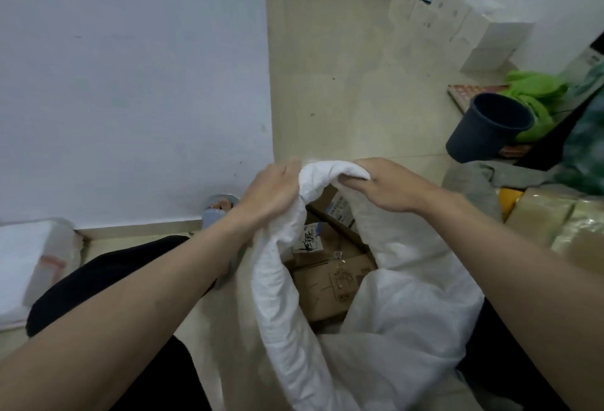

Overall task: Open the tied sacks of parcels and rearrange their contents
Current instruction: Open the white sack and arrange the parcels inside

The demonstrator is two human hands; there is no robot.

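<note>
A white woven sack (402, 306) stands open on the floor between my knees. Its mouth shows several brown cardboard parcels (327, 283) with printed labels inside. My left hand (271, 194) grips the rolled far rim of the sack from the left. Just to its right, my right hand (385, 183) grips the same rim, fingers curled over the cloth. The rim arches up between the two hands.
A white wall (130, 83) rises on the left. A dark blue bucket (487, 127) lies tilted at the right beside a green bag (536, 90). White boxes (457, 18) stand at the back. Tan packages (552, 217) sit right of the sack, and another white sack (29, 260) lies at the left.
</note>
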